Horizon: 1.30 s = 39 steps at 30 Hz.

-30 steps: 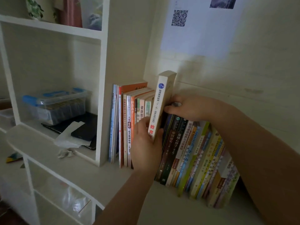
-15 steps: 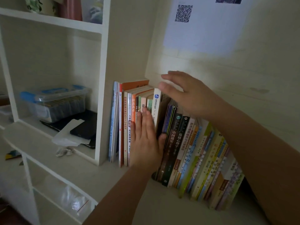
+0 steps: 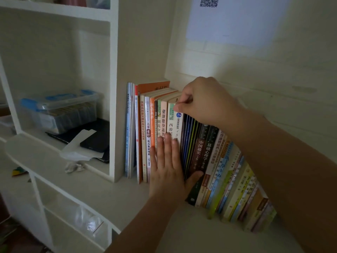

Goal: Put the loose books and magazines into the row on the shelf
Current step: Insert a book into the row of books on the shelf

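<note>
the white-spined book (image 3: 179,128) stands in the row of books (image 3: 209,152) on the shelf (image 3: 109,194), level with its neighbours. the left hand (image 3: 168,167) lies flat on the spines, its grip spread with straight fingers, thumb out against the dark book (image 3: 197,161) to the right. the right hand (image 3: 202,101) sits at the top of the white-spined book, fingers curled and thumb pinching its upper corner.

the books right of the gap lean hard to the left. in my judgement, if both hands let go at once those leaning books could squeeze the thin blue magazines (image 3: 189,139) or slide at their feet. pressing too hard could also push the spine past its neighbours and leave the row uneven.
</note>
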Each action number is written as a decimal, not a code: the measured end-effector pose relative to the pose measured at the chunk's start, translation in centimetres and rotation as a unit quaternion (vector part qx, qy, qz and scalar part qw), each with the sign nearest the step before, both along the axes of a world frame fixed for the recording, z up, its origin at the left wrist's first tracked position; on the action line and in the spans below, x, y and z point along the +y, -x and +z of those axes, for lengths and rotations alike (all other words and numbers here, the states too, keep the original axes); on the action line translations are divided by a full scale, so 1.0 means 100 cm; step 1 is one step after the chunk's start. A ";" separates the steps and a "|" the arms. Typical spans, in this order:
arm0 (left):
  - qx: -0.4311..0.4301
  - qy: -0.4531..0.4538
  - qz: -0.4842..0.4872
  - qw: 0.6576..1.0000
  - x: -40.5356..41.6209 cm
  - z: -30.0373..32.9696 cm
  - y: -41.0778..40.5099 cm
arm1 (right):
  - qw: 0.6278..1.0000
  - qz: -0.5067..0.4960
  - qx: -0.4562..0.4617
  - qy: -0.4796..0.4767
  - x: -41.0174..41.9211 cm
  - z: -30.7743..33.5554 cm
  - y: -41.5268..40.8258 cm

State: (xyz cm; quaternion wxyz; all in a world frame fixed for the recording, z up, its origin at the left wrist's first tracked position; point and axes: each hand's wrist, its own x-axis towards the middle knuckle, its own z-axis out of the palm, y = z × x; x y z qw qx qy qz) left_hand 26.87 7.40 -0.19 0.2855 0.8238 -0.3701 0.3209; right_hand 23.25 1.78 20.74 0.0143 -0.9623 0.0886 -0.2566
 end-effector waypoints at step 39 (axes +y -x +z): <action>0.029 -0.018 -0.085 0.996 -0.001 -0.006 0.030 | 0.996 -0.084 0.000 -0.023 -0.040 -0.047 0.111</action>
